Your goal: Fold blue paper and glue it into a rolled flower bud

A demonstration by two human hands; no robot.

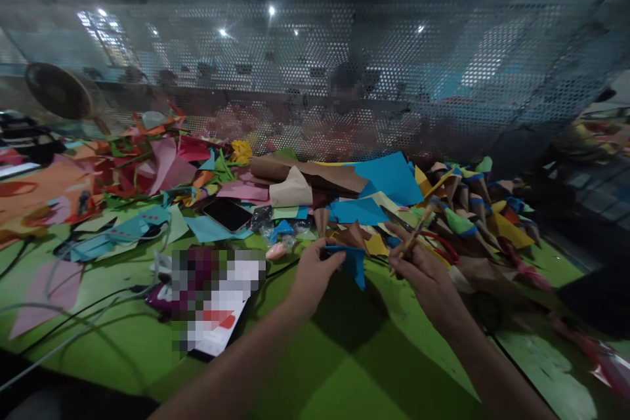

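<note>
My left hand (315, 270) pinches a small blue piece of paper (352, 261) just above the green table (344, 367). My right hand (427, 273) is closed round a thin wooden stick (417, 232) that slants up and to the right, its lower end close to the blue paper. Both hands hover near the table's middle, in front of a heap of coloured paper scraps. To the right lie several folded paper cones (462, 203) with coloured bands.
A dark phone (227, 214) lies among scraps at centre left. A brown paper roll (315, 174) and blue sheets (388, 177) lie behind. Cables (73, 335) run along the left. A fan (62, 93) stands far left. A perforated metal screen (315, 72) closes the back.
</note>
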